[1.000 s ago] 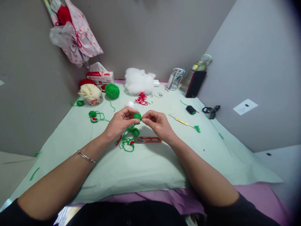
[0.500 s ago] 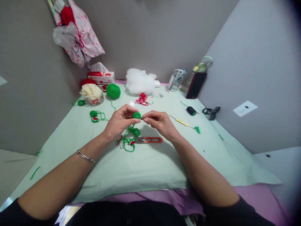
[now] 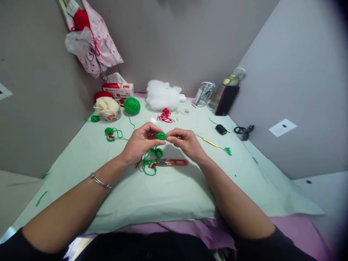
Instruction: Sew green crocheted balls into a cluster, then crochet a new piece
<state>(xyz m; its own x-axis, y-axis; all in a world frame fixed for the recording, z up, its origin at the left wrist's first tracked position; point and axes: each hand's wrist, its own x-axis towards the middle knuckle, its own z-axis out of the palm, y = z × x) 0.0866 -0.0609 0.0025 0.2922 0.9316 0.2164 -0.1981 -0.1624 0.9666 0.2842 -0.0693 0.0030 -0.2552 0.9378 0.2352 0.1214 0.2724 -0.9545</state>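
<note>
Now both hands pinch a small, round green crocheted ball (image 3: 161, 136).

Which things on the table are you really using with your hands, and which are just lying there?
In use:
- small green crocheted ball, pinched between left hand and right hand
- green yarn tail hanging below it

Lying about:
- red snips
- crochet hook
- green yarn ball
- white stuffing
- tissue box
</note>
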